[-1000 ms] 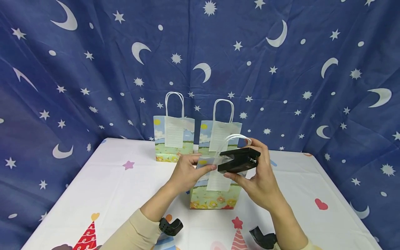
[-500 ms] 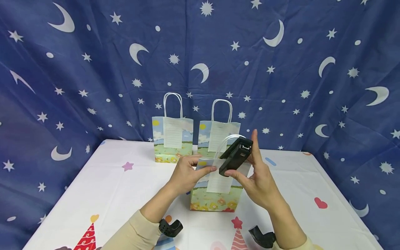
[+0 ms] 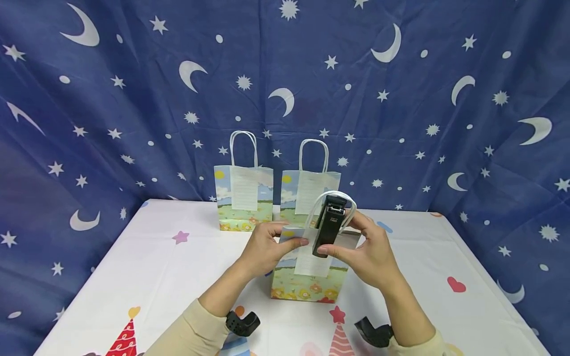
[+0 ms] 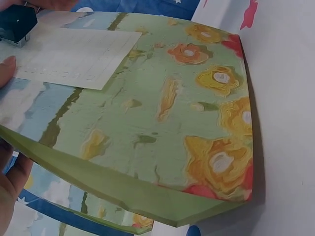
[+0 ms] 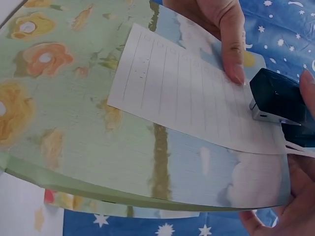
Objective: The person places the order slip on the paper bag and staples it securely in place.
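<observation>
A small paper gift bag (image 3: 307, 288) printed with flowers and sky stands at the front of the group, with a lined white paper slip (image 5: 172, 93) lying flat on its upper face. My left hand (image 3: 266, 248) pinches the bag's top edge, thumb on the slip. In my right hand (image 3: 374, 254) is a black stapler (image 3: 328, 232), gripped with the thumb in front. The stapler stands nearly upright inside the white handle loop (image 3: 349, 198). In the right wrist view its nose is over the slip's top end; whether it touches the paper I cannot tell.
Two matching bags, a left one (image 3: 245, 220) and a right one (image 3: 290, 217), stand behind, each with a lined slip on its front. A white patterned cloth (image 3: 191, 272) covers the table. Behind it hangs a blue curtain (image 3: 147, 99) with moons and stars.
The stapler has turned from lying nearly level to nearly upright at the bag's top edge. My right-hand fingers have straightened, then bent behind it again. My left hand keeps its pinch.
</observation>
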